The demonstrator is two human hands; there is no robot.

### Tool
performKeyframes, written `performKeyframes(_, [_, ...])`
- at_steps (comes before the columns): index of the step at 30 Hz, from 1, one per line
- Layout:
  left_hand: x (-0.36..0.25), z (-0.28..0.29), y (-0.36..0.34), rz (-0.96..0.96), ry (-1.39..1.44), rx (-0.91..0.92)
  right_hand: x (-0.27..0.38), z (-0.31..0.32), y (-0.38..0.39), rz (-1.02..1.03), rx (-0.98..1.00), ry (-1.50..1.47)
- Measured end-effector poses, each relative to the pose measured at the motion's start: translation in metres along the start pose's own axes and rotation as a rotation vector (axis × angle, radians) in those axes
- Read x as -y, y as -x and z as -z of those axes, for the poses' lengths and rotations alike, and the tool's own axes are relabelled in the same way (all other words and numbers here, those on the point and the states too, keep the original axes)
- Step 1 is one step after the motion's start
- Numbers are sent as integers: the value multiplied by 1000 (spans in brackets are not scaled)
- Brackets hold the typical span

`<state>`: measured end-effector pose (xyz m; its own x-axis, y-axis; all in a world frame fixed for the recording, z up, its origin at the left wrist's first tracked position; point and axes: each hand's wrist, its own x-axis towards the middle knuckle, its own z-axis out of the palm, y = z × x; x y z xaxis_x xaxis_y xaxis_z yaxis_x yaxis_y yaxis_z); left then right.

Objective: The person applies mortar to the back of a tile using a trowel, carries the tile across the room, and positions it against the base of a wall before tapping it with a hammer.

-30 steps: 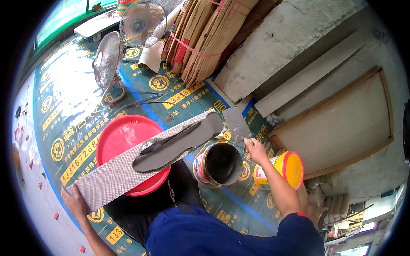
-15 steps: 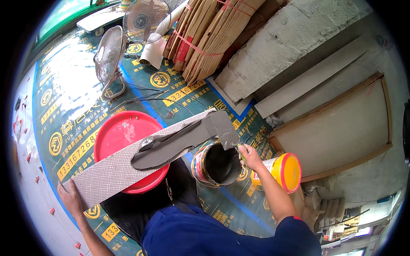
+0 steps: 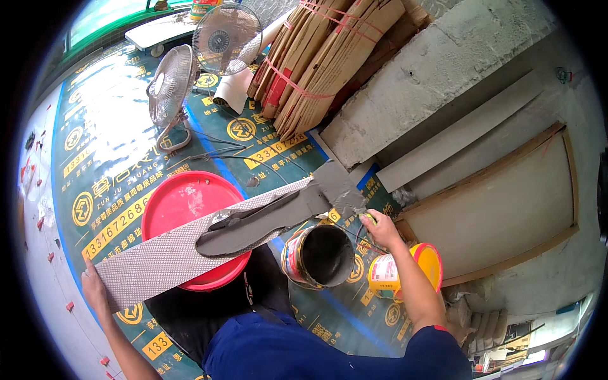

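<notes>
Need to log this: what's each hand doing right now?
Left hand: closed on the left end of the textured tile strip.
Right hand: closed, holding the mortar-coated putty knife by its handle.

A long, grey, rectangular strip with textured surface (image 3: 145, 269) lies slanted across a red, round plastic container (image 3: 187, 199). Thick dark-grey paste (image 3: 266, 223) covers its right part, where a flat, paste-coated scraper with yellow-green handle (image 3: 345, 193) overlaps the end.

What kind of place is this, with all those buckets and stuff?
Probably a room being built or fixed up: a green sheet covers the floor, there's rough bare concrete, and grey paste lies on a strip.
</notes>
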<state>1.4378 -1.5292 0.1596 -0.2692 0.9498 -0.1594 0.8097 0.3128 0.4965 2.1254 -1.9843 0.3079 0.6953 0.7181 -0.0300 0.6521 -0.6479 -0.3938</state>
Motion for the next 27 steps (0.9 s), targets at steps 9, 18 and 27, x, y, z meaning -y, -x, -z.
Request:
performKeyframes(9, [-12, 4, 9, 37, 140, -45, 29, 3, -69, -40, 87, 63])
performKeyframes(18, [-17, 9, 16, 59, 200, -160, 59, 35, -45, 57, 298, -58])
performKeyframes(27, [-30, 8, 26, 46, 343, -158, 29, -22, -65, 143, 212, -90])
